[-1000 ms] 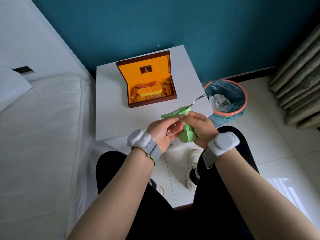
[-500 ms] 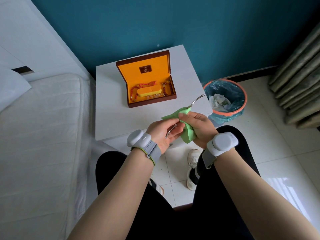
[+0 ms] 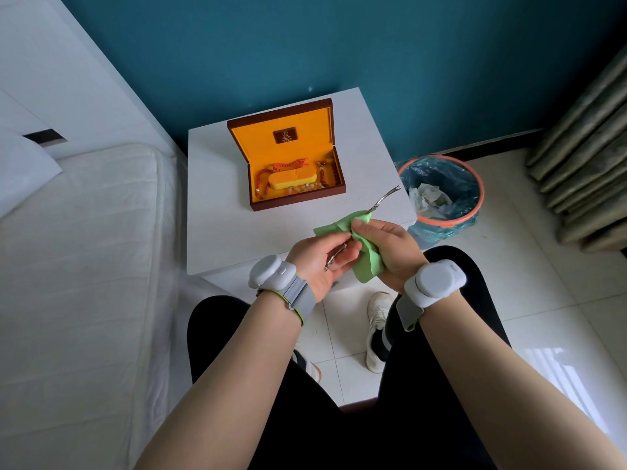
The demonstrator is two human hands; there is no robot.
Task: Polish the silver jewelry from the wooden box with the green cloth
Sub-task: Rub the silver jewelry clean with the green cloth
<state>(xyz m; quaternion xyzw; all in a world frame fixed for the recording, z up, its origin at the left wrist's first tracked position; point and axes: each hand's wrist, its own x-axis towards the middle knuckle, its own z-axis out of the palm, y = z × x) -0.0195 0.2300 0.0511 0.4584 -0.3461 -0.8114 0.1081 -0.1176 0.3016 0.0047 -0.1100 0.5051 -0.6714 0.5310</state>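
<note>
Left hand: the left hand (image 3: 319,261) sits just over the near edge of the white table (image 3: 224,228), fingers curled round the lower end of the silver piece (image 3: 381,200), which pokes out below the palm.
Right hand: right beside it and touching, the right hand (image 3: 390,249) pinches the green cloth (image 3: 364,269) around the middle of that same slim silver piece, thumb on top.
Green cloth: bunched between both hands, one corner hanging down, another flaring to the left.
Silver piece: its far end rises clear of the cloth, tilted up and to the right, over the table's right edge.
Wooden box: further back on the table, the wooden box (image 3: 295,198) stands open, orange-lined, with red beads and a yellow pad inside.
Bin: to the right on the floor, an orange-rimmed bin (image 3: 473,184) with a blue liner.
</note>
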